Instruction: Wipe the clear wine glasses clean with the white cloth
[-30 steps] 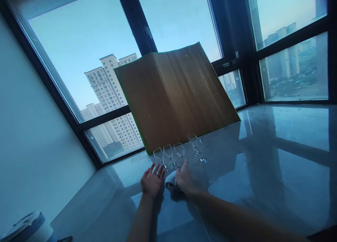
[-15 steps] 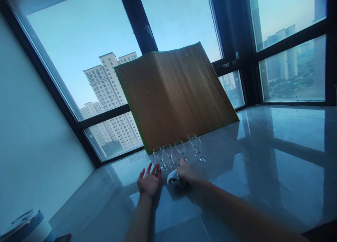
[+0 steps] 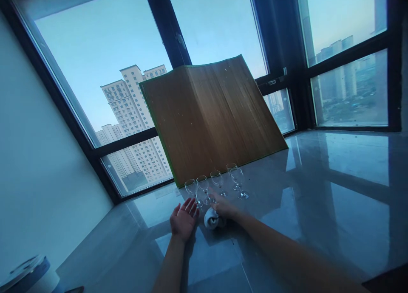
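Palm up, my left hand (image 3: 185, 218) has its fingers spread, with nothing in it. Its fingertips are close to the foot of the leftmost stemmed glass (image 3: 190, 186). My right hand (image 3: 223, 207) is stretched over a rolled white cloth (image 3: 212, 219), its index finger extended toward the base of the second glass (image 3: 202, 184). Whether that finger touches the glass is not clear, and the other fingers are partly hidden. A third glass (image 3: 217, 179) stands farther right, followed by a front glass (image 3: 237, 176) that overlaps one behind it (image 3: 231, 167). All the glasses are upright.
A brown mat with a green edge (image 3: 213, 119) leans against the windows behind the glasses. The glossy tiled floor (image 3: 270, 250) spreads to both sides. At the lower left sits a white and blue round container (image 3: 35, 276), with a dark object beside it.
My right hand's index finger has swung left, from beside the third glass toward the second. My left hand has shifted slightly right, still open. The glasses stay where they were.
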Available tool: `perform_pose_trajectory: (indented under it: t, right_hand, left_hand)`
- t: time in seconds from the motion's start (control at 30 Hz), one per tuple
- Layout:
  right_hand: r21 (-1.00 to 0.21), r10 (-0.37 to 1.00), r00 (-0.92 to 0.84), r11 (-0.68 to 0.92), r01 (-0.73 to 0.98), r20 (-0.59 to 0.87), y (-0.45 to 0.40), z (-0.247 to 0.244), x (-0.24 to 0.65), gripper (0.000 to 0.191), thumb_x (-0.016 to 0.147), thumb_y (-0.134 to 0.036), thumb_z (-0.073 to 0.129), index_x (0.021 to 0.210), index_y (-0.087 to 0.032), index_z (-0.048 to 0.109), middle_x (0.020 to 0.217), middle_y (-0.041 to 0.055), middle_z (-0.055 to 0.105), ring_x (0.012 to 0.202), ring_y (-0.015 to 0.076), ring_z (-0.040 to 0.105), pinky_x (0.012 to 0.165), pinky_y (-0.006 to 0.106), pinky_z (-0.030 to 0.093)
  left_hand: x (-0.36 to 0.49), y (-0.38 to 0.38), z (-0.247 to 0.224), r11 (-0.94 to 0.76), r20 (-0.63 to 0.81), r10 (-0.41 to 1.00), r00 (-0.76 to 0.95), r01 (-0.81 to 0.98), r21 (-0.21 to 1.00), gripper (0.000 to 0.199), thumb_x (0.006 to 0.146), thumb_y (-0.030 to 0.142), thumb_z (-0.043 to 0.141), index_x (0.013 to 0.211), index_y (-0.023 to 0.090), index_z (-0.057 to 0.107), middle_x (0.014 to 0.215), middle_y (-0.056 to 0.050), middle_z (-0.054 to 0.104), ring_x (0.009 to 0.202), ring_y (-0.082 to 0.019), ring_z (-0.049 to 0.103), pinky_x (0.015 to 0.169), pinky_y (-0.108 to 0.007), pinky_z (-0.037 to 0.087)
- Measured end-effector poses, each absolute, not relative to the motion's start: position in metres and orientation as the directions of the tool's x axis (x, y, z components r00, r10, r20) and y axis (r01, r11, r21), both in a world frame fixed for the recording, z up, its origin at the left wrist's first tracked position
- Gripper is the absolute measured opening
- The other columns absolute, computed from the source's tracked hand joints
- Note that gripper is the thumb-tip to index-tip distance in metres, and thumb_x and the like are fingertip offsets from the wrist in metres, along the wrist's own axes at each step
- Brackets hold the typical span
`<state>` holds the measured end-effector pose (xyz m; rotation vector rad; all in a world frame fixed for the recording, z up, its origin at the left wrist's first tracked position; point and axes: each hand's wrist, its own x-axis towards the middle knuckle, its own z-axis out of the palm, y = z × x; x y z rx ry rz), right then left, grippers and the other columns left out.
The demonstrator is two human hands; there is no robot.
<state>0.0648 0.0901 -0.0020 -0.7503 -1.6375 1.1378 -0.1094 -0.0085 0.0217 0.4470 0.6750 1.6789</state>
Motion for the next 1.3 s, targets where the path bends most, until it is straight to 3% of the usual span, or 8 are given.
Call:
perform_pose_trajectory:
  t: [0.1,0.3,0.43,0.6,0.77,0.9,1.07,1.3]
  right_hand:
    - [-0.955,0.843,-0.459,0.291,-0.053,0.282,0.093,-0.003,0.066,0.062,0.069,-0.014,0.06,0.131,-0.019,0.064,0.118,0.0141,0.074,0.059,0.0147,0.063,0.051,0.024,0.047]
    - [-0.959,0.833,-0.481,0.276,-0.069,0.274,0.096,-0.007,0.064,0.069,0.068,-0.009,0.059,0.136,-0.021,0.057,0.115,0.0094,0.073,0.07,0.0154,0.067,0.059,0.023,0.051]
    - [-0.952,0.824,-0.487,0.299,-0.06,0.29,0.094,-0.007,0.063,0.067,0.068,-0.008,0.058,0.134,-0.018,0.057,0.097,0.0056,0.075,0.065,0.0151,0.066,0.057,0.024,0.051]
    - [-0.914,0.862,-0.331,0.405,-0.006,0.384,0.093,-0.005,0.066,0.056,0.075,-0.008,0.053,0.129,-0.022,0.059,0.096,0.0051,0.072,0.072,0.0179,0.067,0.067,0.029,0.053]
    - [-0.834,0.83,-0.186,0.546,0.079,0.526,0.086,0.003,0.071,0.047,0.082,-0.009,0.05,0.125,-0.024,0.063,0.096,0.0076,0.069,0.088,0.0257,0.067,0.087,0.039,0.052]
    - [-0.736,0.756,-0.156,0.654,0.174,0.635,0.079,0.007,0.073,0.058,0.08,-0.007,0.051,0.136,-0.024,0.053,0.115,0.0099,0.068,0.095,0.026,0.067,0.091,0.04,0.053]
    - [-0.658,0.734,-0.177,0.67,0.342,0.656,0.073,0.009,0.074,0.063,0.081,-0.008,0.051,0.142,-0.019,0.044,0.137,0.0155,0.058,0.107,0.0264,0.065,0.092,0.04,0.054]
    - [-0.638,0.667,0.022,0.701,0.317,0.744,0.07,0.022,0.077,0.043,0.09,-0.014,0.045,0.133,-0.019,0.048,0.125,0.0143,0.059,0.105,0.0262,0.063,0.086,0.041,0.055]
  left_hand:
    - [-0.106,-0.007,0.022,-0.094,-0.057,0.98,-0.188,-0.705,0.703,0.031,0.09,0.029,0.054,0.109,0.011,0.071,0.108,-0.016,0.075,0.089,-0.024,0.072,0.083,-0.041,0.058]
    - [-0.098,-0.002,0.019,-0.099,-0.081,0.953,-0.292,-0.552,0.828,0.025,0.086,0.025,0.062,0.105,0.01,0.07,0.106,-0.012,0.072,0.079,-0.018,0.069,0.072,-0.032,0.058]
    - [-0.093,0.003,0.011,-0.15,0.007,0.929,-0.369,-0.36,0.921,0.048,0.075,0.024,0.077,0.121,0.018,0.063,0.107,-0.008,0.069,0.071,-0.013,0.066,0.058,-0.023,0.052]
    - [-0.089,0.009,-0.001,-0.174,0.133,0.9,-0.415,-0.062,0.983,0.069,0.061,0.031,0.088,0.125,0.019,0.063,0.117,-0.011,0.067,0.056,-0.008,0.059,0.047,-0.02,0.043]
    - [-0.089,0.013,-0.004,-0.177,0.147,0.908,-0.392,-0.042,0.983,0.07,0.061,0.039,0.087,0.123,0.019,0.064,0.113,-0.012,0.07,0.057,-0.01,0.061,0.048,-0.022,0.043]
    - [-0.088,0.012,0.002,-0.16,0.12,0.928,-0.352,-0.086,0.983,0.066,0.057,0.038,0.089,0.116,0.018,0.066,0.101,-0.01,0.073,0.059,-0.012,0.06,0.052,-0.023,0.045]
    - [-0.084,0.01,0.005,-0.138,0.153,0.918,-0.367,0.065,0.988,0.065,0.055,0.046,0.089,0.111,0.018,0.071,0.077,0.0,0.066,0.053,-0.01,0.054,0.05,-0.023,0.04]
    - [-0.074,0.004,0.007,-0.274,0.368,0.854,-0.368,0.284,0.919,0.039,0.065,0.048,0.085,0.088,0.019,0.072,0.077,-0.003,0.066,0.067,-0.017,0.058,0.063,-0.028,0.045]
